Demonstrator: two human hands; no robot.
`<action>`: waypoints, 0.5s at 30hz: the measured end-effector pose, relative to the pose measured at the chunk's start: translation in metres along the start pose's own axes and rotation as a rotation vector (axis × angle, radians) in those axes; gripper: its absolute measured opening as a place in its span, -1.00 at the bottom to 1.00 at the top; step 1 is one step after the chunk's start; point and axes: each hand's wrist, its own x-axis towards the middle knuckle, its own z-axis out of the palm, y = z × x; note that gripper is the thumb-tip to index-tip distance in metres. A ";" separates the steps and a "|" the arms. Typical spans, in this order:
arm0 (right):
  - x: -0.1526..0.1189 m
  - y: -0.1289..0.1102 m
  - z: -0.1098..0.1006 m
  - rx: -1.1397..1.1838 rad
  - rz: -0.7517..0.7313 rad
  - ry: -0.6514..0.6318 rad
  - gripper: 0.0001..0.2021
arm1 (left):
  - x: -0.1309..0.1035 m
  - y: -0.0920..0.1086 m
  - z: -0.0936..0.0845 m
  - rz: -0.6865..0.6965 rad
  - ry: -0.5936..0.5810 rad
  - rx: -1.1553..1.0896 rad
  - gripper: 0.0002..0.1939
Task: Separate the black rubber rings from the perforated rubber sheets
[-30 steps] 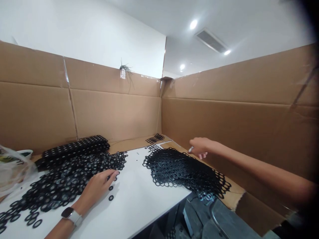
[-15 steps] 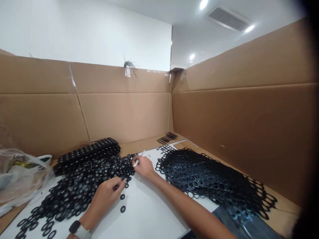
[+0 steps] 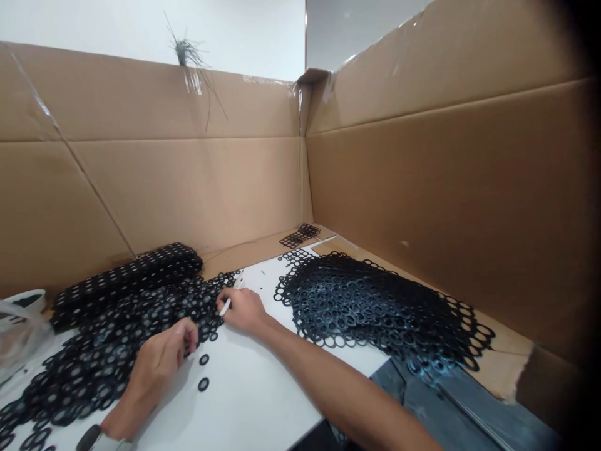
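Note:
My right hand [image 3: 245, 308] is closed around a slim white pen-like stick [image 3: 226, 305] at the right end of a loose heap of black rings [image 3: 136, 322]. My left hand [image 3: 159, 357], with a watch on its wrist, is over the front right side of this heap. Its fingers are curled together, and what they hold, if anything, is hidden. Two single black rings [image 3: 203, 372] lie apart on the white board [image 3: 248, 382], between my left hand and my right forearm. A large mesh of joined black rings [image 3: 352, 300] lies right of my right hand.
Cardboard walls [image 3: 211, 181] rise behind and along the right. A black perforated roll [image 3: 131, 275] lies behind the heap. At the far left are a white bowl [image 3: 35, 299] and a clear plastic bag [image 3: 23, 344]. A small ring mesh [image 3: 300, 235] lies near the back corner.
The view has tilted down and turned slightly right. My left hand's fingers have curled in from a more extended pose. My right hand keeps the white stick near the ring heap.

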 end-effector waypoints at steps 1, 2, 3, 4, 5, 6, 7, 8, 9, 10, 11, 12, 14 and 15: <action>0.000 0.000 0.000 0.007 -0.012 -0.007 -0.73 | 0.000 -0.001 -0.002 -0.019 0.027 0.035 -0.35; -0.001 0.000 0.001 0.011 -0.018 -0.013 -0.73 | -0.001 -0.002 -0.004 -0.047 0.059 0.078 -0.34; -0.001 0.000 0.001 0.014 -0.026 -0.015 -0.74 | -0.001 -0.002 -0.006 -0.087 0.098 0.128 -0.33; -0.001 0.000 0.002 0.017 -0.034 -0.015 -0.74 | 0.000 -0.002 -0.009 -0.134 0.138 0.177 -0.33; -0.001 0.000 0.002 0.020 -0.040 -0.014 -0.75 | 0.000 -0.001 -0.011 -0.179 0.174 0.217 -0.33; 0.000 0.001 0.003 0.024 -0.045 -0.015 -0.74 | 0.001 0.001 -0.013 -0.215 0.199 0.244 -0.33; 0.000 0.001 0.004 0.027 -0.049 -0.018 -0.74 | 0.002 0.002 -0.014 -0.240 0.210 0.257 -0.33; 0.000 0.001 0.004 0.029 -0.050 -0.020 -0.73 | 0.003 0.004 -0.015 -0.258 0.213 0.266 -0.33; 0.000 0.001 0.005 0.032 -0.044 -0.021 -0.73 | 0.004 0.006 -0.016 -0.273 0.206 0.274 -0.32; 0.000 0.001 0.005 0.035 -0.037 -0.024 -0.72 | 0.005 0.008 -0.015 -0.286 0.194 0.284 -0.31; 0.000 0.001 0.005 0.041 -0.036 -0.026 -0.73 | 0.005 0.009 -0.014 -0.299 0.179 0.295 -0.29; -0.001 0.001 0.005 0.048 -0.040 -0.027 -0.73 | 0.005 0.011 -0.012 -0.308 0.162 0.302 -0.27; -0.001 0.001 0.004 0.059 -0.049 -0.032 -0.74 | 0.004 0.012 -0.009 -0.311 0.136 0.294 -0.26; -0.001 0.001 0.003 0.061 -0.046 -0.034 -0.74 | 0.003 0.012 -0.008 -0.300 0.136 0.281 -0.26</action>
